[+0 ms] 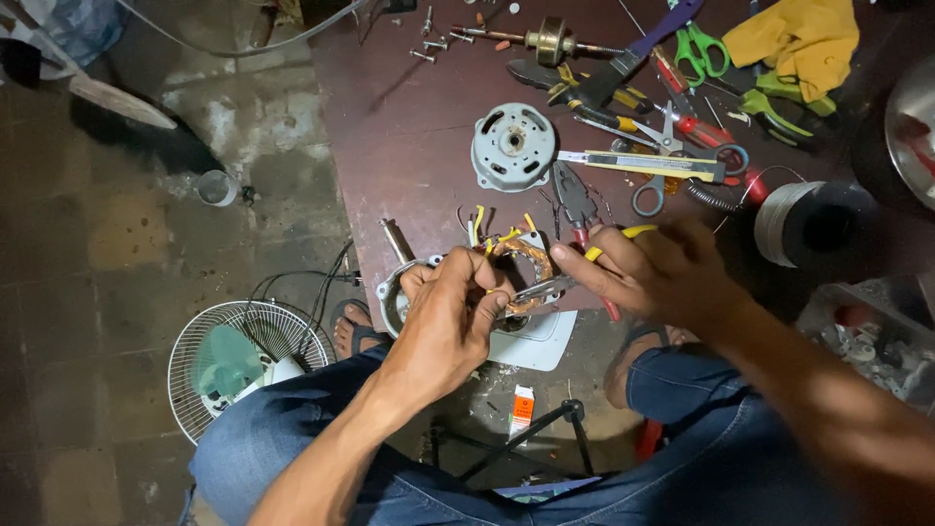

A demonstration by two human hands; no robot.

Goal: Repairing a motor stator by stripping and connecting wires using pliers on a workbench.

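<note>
My left hand (450,317) grips a fan motor stator (521,263) with copper windings and yellow-sleeved wires (479,222) sticking up, held at the near edge of the dark red table (409,127). My right hand (662,273) pinches a yellow-sleeved wire (633,232) beside the stator, its fingers reaching toward the windings. A metal motor housing half (394,292) shows under my left hand.
A grey round motor cover (512,146), red-handled pliers (577,205), scissors (662,156), screwdrivers, a utility knife (638,164), green-handled snips (699,46), a yellow cloth (804,39) and a wire spool (813,222) lie on the table. A fan guard (243,360) rests on the floor at left.
</note>
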